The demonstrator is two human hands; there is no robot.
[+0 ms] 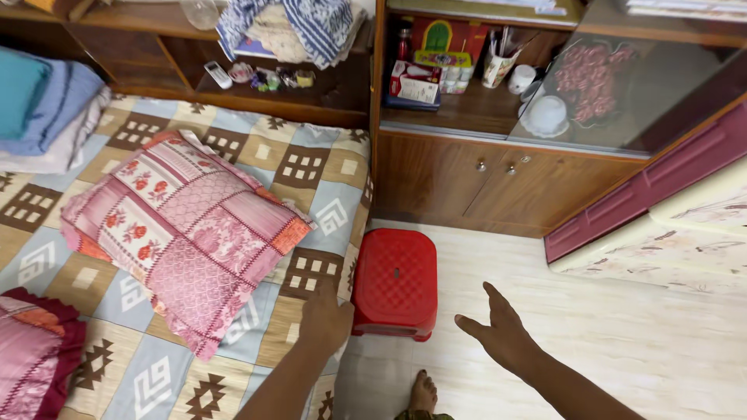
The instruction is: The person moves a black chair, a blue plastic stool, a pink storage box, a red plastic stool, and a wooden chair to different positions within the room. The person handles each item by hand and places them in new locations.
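Note:
My left hand (325, 317) rests at the edge of the bed, its fingers curled over the patterned bedsheet (311, 167) near the mattress corner. It grips the sheet's edge, as far as I can tell. A pink patchwork pillow (183, 229) lies on the bed just left of that hand. My right hand (498, 330) hangs over the pale floor with fingers spread, holding nothing. A red plastic stool (394, 281) stands on the floor between my two hands, against the bedside. My bare foot (423, 391) shows at the bottom.
A second pink pillow (31, 358) lies at the bed's lower left. Folded blankets (47, 109) are stacked at the upper left. A wooden cabinet (467, 183) with cluttered shelves stands behind the stool. A pink-edged piece of furniture (669, 210) juts in from the right.

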